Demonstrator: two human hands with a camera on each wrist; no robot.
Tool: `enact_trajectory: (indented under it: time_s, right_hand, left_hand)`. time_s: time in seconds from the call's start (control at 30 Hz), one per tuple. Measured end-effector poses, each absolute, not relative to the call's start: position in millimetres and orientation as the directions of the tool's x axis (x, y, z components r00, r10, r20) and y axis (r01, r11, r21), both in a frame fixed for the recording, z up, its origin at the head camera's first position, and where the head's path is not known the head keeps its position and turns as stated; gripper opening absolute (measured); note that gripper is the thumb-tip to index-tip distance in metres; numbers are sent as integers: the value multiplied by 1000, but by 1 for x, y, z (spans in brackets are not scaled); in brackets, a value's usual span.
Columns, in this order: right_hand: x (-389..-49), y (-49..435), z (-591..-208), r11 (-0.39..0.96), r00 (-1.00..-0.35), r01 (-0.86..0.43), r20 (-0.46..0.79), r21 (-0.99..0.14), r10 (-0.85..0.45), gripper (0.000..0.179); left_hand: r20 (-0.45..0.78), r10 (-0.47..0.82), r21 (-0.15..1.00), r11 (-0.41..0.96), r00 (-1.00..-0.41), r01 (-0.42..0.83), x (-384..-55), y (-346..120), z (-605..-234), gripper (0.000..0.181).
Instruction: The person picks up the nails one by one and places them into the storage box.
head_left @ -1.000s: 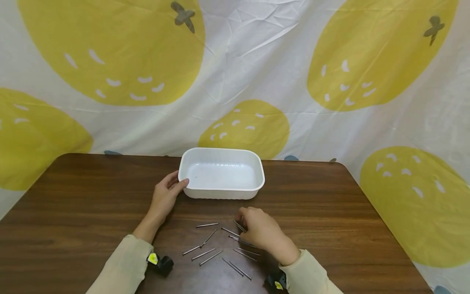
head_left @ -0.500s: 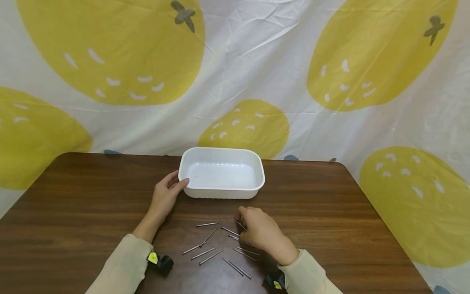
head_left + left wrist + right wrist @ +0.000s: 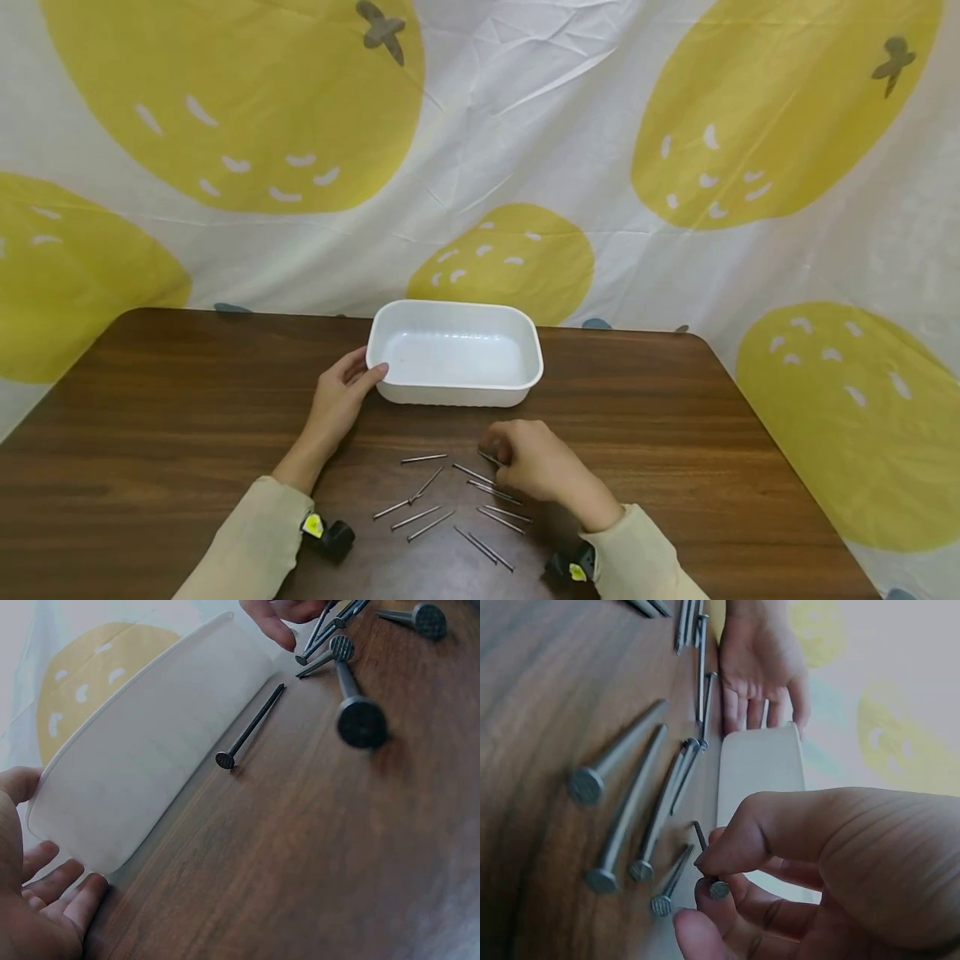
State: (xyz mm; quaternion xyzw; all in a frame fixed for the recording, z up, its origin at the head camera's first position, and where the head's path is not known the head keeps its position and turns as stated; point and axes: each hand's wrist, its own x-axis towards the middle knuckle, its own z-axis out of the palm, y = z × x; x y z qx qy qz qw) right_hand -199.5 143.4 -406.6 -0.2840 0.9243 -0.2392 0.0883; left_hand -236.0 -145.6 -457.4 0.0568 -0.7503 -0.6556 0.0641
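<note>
A white plastic tub [image 3: 450, 396] stands toward the back of the brown table. My left hand [image 3: 339, 404] grips its left end, thumb over the rim and fingers against the outside wall, as the left wrist view also shows. In front of the tub my right hand [image 3: 543, 467] pinches a steel nail [image 3: 718, 889] between thumb and fingers, its flat head poking out below them. Several loose nails [image 3: 423, 458] lie scattered on the wood between my two forearms. One nail [image 3: 251, 727] rests close beside the tub's long wall in the left wrist view.
The wooden table [image 3: 652, 400] has rounded back corners. Right behind it hangs a white cloth [image 3: 600, 167] printed with large yellow fruit. Small black cameras [image 3: 330, 537] are strapped to both wrists, low over the tabletop.
My right hand has risen slightly and shifted a little to the right with the nail, showing more of the nails under it. My left hand keeps its place on the tub.
</note>
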Motion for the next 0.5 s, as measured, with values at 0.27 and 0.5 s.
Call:
enact_trajectory:
  time_s: [0.27, 0.5]
  right_hand:
    - [-200, 146, -403, 748, -840, -451, -54, -487, -541, 41]
    - [-199, 145, -406, 792, -854, -460, -43, -401, -518, 36]
  left_hand:
    - [25, -159, 992, 123, -987, 5, -236, -146, -457, 60]
    - [16, -152, 994, 113, -988, -2, -234, -146, -456, 62]
